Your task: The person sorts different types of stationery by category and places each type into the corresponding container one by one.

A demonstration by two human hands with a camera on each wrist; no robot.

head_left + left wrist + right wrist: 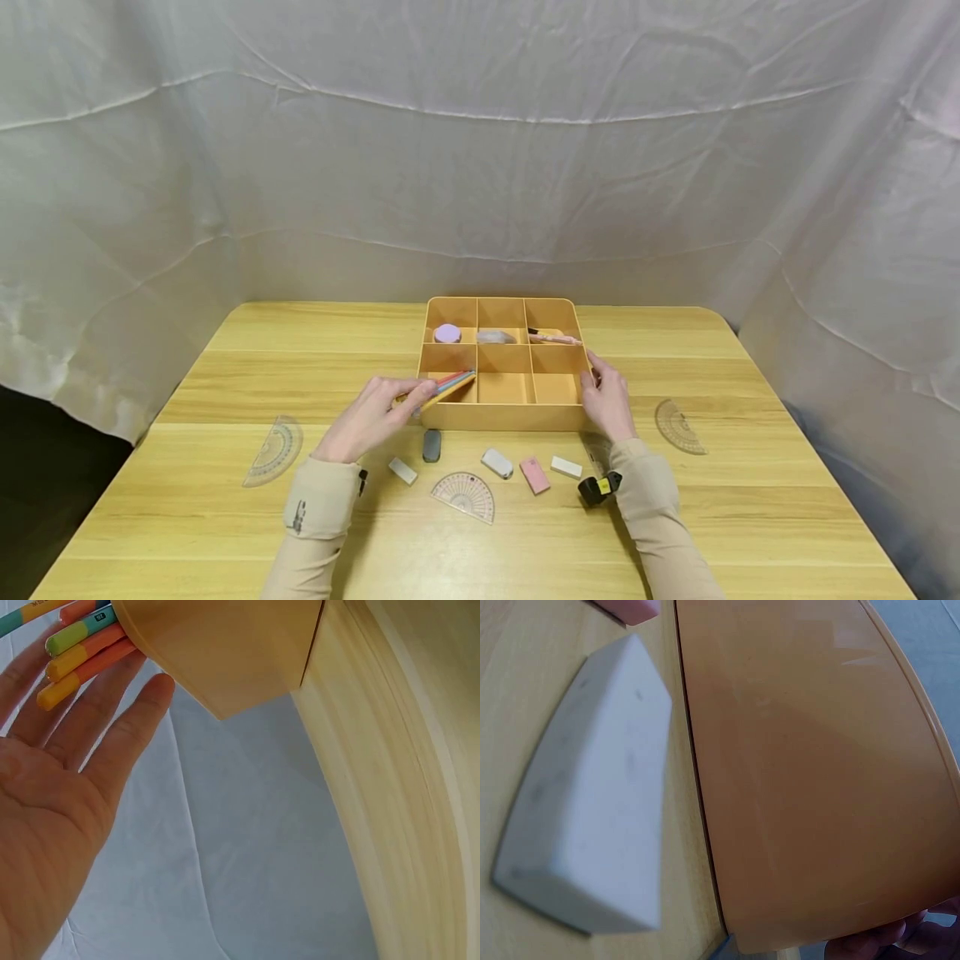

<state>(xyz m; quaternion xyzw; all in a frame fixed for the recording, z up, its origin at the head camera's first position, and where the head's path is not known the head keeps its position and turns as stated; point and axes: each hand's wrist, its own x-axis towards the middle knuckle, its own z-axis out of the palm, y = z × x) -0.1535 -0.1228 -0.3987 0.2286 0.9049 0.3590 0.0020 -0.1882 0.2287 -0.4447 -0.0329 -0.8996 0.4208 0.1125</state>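
A tan organizer box (502, 417) with several compartments stands on the table. My left hand (367, 417) holds a bundle of coloured pencils (453, 382), thumb on top, over the front left compartment. In the left wrist view the rounded pencil ends (75, 682) lie across the fingers, beside the box wall (225, 652). My right hand (609, 404) grips the box's right wall, with the thumb at the rim. Its fingers (877, 941) show at the box's edge in the right wrist view. The back row holds a lilac round item (447, 333), a greyish translucent item (495, 337) and pens (555, 337).
Before the box lie a dark grey eraser (432, 446), a pink eraser (535, 475) and white erasers (566, 467). Clear protractors lie at the left (276, 452), front (465, 496) and right (680, 427). A clear ruler-like piece (597, 450) is partly beneath the right wrist.
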